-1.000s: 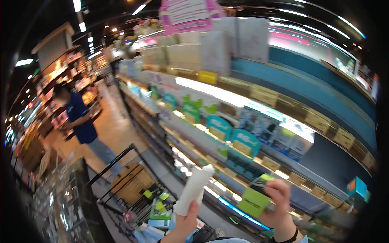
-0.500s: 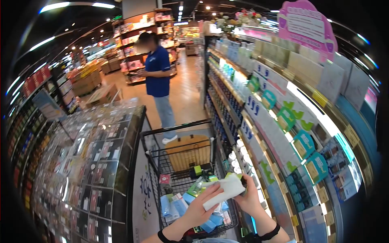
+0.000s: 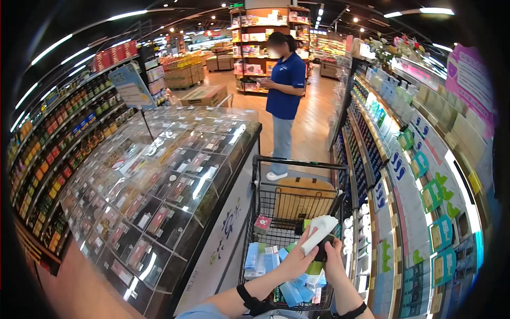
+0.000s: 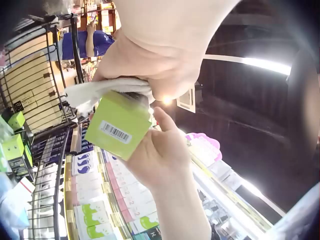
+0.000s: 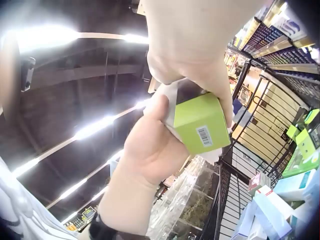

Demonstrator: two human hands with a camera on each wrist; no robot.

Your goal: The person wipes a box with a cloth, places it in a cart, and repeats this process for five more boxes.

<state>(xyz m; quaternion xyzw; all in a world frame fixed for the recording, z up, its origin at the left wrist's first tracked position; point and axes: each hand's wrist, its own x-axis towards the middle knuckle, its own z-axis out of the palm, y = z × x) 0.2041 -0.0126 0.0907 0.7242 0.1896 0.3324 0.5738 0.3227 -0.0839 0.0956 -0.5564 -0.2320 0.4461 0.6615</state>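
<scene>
My left hand [image 3: 295,260] grips a folded white cloth-like sheet [image 3: 320,233], also seen in the left wrist view [image 4: 82,92]. Against its underside is a green and black box [image 3: 322,251], which my right hand [image 3: 336,261] holds from the right. In the left wrist view the box's bright green end [image 4: 120,122] shows a barcode label. The right wrist view shows that green end [image 5: 202,125] between both hands, with the left palm [image 5: 152,145] beside it. Some fingertips are hidden behind the box and sheet.
A black wire cart [image 3: 256,212] below the hands holds blue, white and green boxes and a wooden-looking panel [image 3: 305,198]. Clear-lidded bins [image 3: 159,181] stand left, lit product shelves [image 3: 396,212] right. A person in a blue shirt [image 3: 287,80] stands beyond the cart.
The view has swung left from the shelves to the cart and bins. My hands have come together, bringing the white sheet against the box, and the sheet now looks flatter.
</scene>
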